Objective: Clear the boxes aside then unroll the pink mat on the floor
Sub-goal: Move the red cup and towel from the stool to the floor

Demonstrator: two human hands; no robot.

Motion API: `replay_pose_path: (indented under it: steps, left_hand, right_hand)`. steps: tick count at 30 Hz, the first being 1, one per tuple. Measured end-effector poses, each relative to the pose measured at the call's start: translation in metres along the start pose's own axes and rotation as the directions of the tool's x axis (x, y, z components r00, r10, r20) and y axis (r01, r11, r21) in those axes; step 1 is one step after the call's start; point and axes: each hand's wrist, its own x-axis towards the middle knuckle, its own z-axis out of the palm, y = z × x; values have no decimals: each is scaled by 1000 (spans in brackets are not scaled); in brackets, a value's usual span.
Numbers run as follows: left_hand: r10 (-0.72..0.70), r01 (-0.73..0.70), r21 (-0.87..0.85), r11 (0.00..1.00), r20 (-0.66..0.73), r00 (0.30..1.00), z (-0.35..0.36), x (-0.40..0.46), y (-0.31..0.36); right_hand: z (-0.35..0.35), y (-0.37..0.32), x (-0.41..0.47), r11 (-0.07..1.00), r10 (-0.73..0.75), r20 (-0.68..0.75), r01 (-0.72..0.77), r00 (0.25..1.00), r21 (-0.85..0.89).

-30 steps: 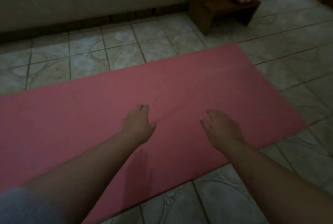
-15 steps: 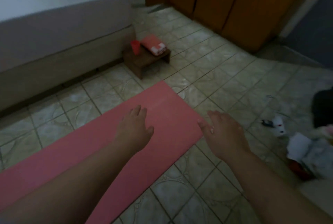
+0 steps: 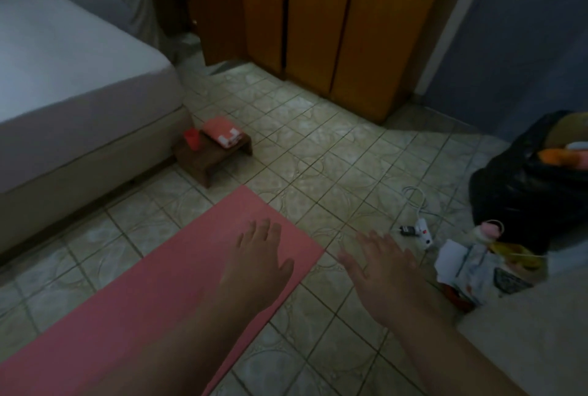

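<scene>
One head-worn view looks forward and down from close above the pink mat (image 3: 152, 293), facing past its far end toward the wooden wardrobe (image 3: 334, 29), bed (image 3: 63, 77) left of it.

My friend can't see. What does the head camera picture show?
A flat pink foam mat lies unrolled on the beige tiled floor; the open left hand is over its end, and the open right hand is over tiles. Behind are a grey bed and a small brown wooden stool.
</scene>
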Motion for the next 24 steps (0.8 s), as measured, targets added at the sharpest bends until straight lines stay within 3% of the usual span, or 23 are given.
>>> replay_pose_path:
  steps: [6, 13, 18, 24]
  left_hand:
    - [-6, 6, 1, 1000, 37, 999, -2, 13, 27]
    - [-5, 6, -16, 1000, 50, 999, -11, 61, 43]
    - [4, -3, -18, 1000, 57, 998, -27, 128, 50]
    - [-24, 24, -23, 999, 0, 1000, -79, 259, 48]
  right_hand:
    - [-44, 9, 35, 999, -47, -29, 46, 998, -27]
    - [-126, -11, 143, 989, -131, -125, 121, 983, -84]
    - [-161, -26, 234, 983, -179, -170, 168, 969, -76]
    - [-156, -14, 300, 990, -133, -81, 128, 988, -59]
